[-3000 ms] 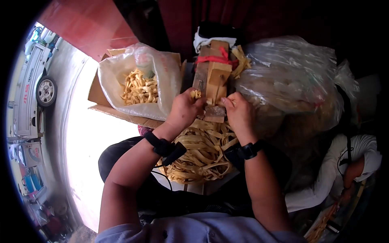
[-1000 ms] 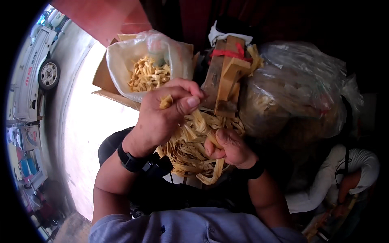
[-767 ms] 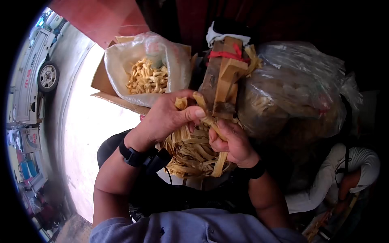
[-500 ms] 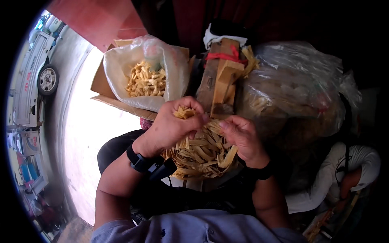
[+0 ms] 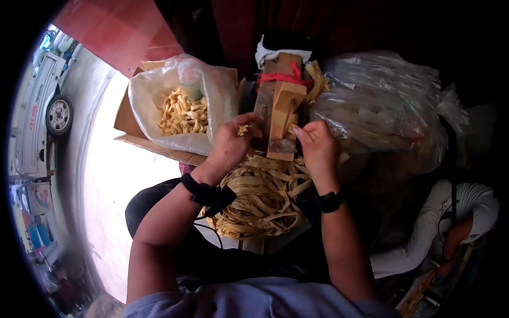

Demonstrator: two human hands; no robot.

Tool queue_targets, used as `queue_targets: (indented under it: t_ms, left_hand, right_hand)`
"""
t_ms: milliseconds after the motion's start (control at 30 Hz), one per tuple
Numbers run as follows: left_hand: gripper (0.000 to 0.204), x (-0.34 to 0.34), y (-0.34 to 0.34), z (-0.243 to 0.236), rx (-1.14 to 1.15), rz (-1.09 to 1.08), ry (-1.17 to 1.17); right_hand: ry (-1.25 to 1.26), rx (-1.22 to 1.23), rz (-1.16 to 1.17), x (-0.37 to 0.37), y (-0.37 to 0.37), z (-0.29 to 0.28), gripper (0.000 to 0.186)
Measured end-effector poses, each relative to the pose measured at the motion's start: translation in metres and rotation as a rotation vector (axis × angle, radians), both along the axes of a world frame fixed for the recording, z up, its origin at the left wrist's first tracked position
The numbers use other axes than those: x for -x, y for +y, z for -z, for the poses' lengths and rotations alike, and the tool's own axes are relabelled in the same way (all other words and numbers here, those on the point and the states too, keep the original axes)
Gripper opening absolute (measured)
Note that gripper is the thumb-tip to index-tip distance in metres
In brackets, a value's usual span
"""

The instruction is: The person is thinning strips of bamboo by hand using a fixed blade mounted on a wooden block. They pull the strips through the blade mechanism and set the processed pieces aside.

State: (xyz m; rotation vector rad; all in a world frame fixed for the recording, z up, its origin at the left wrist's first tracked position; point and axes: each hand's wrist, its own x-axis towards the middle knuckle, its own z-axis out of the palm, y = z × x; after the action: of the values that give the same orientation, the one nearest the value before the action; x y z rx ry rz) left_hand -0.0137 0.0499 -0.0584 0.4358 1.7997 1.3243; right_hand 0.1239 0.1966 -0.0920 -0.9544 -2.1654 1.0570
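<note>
Head view, left hand (image 5: 231, 144) pinching pale strips (image 5: 244, 129), right hand (image 5: 317, 144) grip unclear behind wooden block (image 5: 279, 119).

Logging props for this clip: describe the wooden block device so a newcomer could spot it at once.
Look past the heap of pale strips in the person's lap, between the left hand and right hand. The upright wooden block device stands there, the only thing wrapped with a red band.

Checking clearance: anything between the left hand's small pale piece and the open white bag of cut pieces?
Nothing visible. The left hand holds the small piece right beside the white bag; its near rim lies next to the fingers. The wooden block stands on the other side.
</note>
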Motion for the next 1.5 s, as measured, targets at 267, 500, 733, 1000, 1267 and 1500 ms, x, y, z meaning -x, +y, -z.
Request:
queue_targets:
  t_ms: [267, 500, 733, 1000, 1267, 1500]
  left_hand:
    - [0.020, -0.041, -0.029, -0.021, -0.106, -0.055, -0.427]
    - [0.029, -0.047, -0.040, -0.052, -0.080, 0.898, -0.194]
    - [0.042, -0.031, -0.040, -0.055, -0.373, 0.636, 0.918]
    - [0.036, -0.007, -0.040, -0.052, -0.460, 0.721, 1.232]
    - [0.035, -0.019, -0.042, -0.052, -0.364, 0.385, 1.175]
    - [0.023, -0.019, -0.046, -0.045, -0.263, 0.523, 0.702]
  right_hand:
    - [0.359, -0.375, -0.681, -0.007, -0.046, -0.052, 0.024]
    - [0.525, -0.419, -0.680, -0.016, -0.029, -0.067, 0.013]
    - [0.083, 0.405, -0.567, -0.021, -0.041, -0.041, 0.018]
    - [0.307, 1.819, -0.711, -0.022, -0.051, -0.034, 0.012]
    - [0.462, 0.893, -0.359, -0.023, -0.072, -0.054, 0.016]
    - [0.214, 0.068, -0.572, -0.024, -0.067, -0.049, 0.015]
